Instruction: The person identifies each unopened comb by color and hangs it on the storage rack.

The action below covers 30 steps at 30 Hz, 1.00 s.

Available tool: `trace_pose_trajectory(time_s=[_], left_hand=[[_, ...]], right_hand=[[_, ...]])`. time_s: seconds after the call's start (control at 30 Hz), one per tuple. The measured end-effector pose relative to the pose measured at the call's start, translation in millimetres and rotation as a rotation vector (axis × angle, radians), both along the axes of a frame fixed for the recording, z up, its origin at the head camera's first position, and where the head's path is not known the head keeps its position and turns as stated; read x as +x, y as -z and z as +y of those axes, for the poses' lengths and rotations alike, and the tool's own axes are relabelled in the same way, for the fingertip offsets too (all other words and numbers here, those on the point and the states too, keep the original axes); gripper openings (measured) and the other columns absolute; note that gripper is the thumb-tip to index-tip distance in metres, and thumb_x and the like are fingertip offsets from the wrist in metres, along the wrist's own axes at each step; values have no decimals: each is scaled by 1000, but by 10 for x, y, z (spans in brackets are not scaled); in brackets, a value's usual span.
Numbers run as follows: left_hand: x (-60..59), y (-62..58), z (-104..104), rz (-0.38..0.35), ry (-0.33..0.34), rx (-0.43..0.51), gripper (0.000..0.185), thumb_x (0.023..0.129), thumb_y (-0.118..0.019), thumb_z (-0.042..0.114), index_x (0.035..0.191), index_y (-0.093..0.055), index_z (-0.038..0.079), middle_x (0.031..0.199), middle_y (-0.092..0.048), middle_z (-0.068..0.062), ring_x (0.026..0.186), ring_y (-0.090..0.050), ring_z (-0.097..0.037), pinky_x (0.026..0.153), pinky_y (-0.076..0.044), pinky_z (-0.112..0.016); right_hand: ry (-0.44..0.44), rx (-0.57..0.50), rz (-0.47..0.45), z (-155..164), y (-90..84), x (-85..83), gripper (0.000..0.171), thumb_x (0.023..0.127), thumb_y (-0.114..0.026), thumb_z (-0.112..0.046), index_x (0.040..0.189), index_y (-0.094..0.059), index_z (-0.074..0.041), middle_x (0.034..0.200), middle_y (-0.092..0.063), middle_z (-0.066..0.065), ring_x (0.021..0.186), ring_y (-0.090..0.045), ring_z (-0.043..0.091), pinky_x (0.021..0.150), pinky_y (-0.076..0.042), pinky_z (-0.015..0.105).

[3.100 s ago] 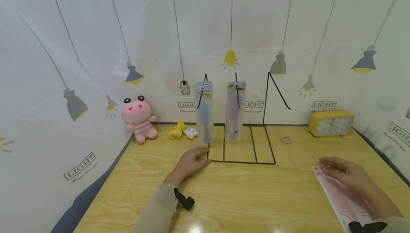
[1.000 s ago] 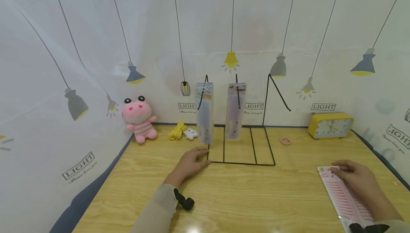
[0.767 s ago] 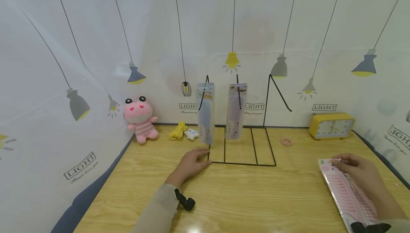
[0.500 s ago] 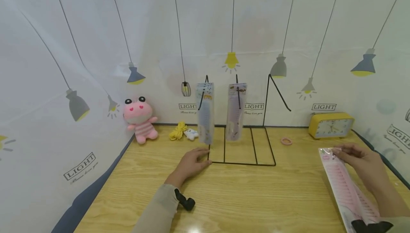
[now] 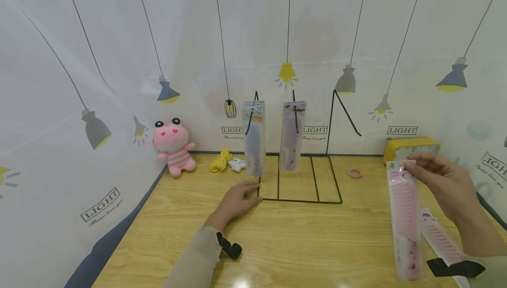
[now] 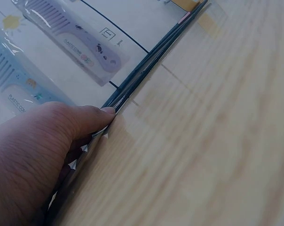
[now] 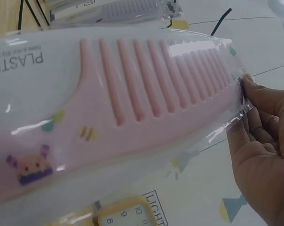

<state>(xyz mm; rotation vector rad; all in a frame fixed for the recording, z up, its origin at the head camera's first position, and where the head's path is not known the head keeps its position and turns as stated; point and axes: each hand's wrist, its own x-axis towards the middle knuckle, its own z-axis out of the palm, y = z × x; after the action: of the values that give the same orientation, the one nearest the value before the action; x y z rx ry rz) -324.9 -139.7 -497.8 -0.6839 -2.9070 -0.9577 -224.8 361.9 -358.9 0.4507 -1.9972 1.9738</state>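
Note:
My right hand pinches the top of a packaged pink comb between thumb and fingers. The comb hangs upright at the right of the head view; its pink teeth fill the right wrist view. A second packaged pink comb lies on the table, partly under the right forearm. My left hand holds the front left corner of a black wire rack, thumb on the wire in the left wrist view. From its left hook hang packaged blue combs, from its middle hook a packaged purple comb. The right hook is bare.
A yellow alarm clock stands behind the right hand, partly covered by it. Beside the rack lies a pink ring. Left of it are a small white toy, a yellow cord bundle and a pink plush toy against the wall.
My right hand has lifted one packaged pink comb off the other and swung it upright, moving up and slightly left. The second comb stays on the table. My left hand has not moved.

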Motion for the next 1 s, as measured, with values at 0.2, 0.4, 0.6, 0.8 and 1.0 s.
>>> trace_pose_trajectory(time_s=[0.2, 0.4, 0.6, 0.8, 1.0], left_hand=[[0, 0, -10, -1, 1, 0, 57, 96, -63, 51, 147, -55, 26, 151, -48, 4, 142, -41, -27, 116, -34, -51], [2, 2, -17, 3, 7, -3, 57, 97, -63, 51, 147, -55, 25, 151, -49, 3, 142, -40, -28, 116, -34, -52], [4, 10, -12, 7, 5, 11, 57, 96, -63, 51, 146, -56, 25, 150, -49, 3, 142, -41, -27, 115, -34, -52], [8, 12, -7, 10, 1, 7, 56, 97, -64, 50, 146, -56, 25, 150, -50, 3, 142, -41, -27, 116, -34, -51], [15, 8, -6, 8, -2, 15, 56, 96, -64, 49, 146, -56, 25, 150, -50, 3, 142, -41, -27, 115, -34, -52]], right_hand=[[-86, -101, 101, -201, -183, -47, 22, 96, -56, 14, 117, -61, 12, 102, -69, 6, 94, -66, 12, 82, -55, 16], [-151, -179, 176, -431, -325, -131, 22, 95, -53, 19, 115, -61, 15, 100, -72, 8, 93, -68, 15, 84, -56, 20], [-181, -194, 218, -622, -421, -224, 20, 95, -53, 19, 114, -60, 17, 101, -72, 9, 95, -67, 17, 84, -57, 22], [-185, -191, 213, -754, -472, -314, 16, 95, -56, 16, 110, -62, 15, 98, -72, 8, 91, -68, 15, 82, -57, 21], [-174, -192, 217, -822, -464, -392, 14, 95, -57, 15, 108, -61, 16, 97, -72, 8, 91, -68, 14, 82, -57, 21]])
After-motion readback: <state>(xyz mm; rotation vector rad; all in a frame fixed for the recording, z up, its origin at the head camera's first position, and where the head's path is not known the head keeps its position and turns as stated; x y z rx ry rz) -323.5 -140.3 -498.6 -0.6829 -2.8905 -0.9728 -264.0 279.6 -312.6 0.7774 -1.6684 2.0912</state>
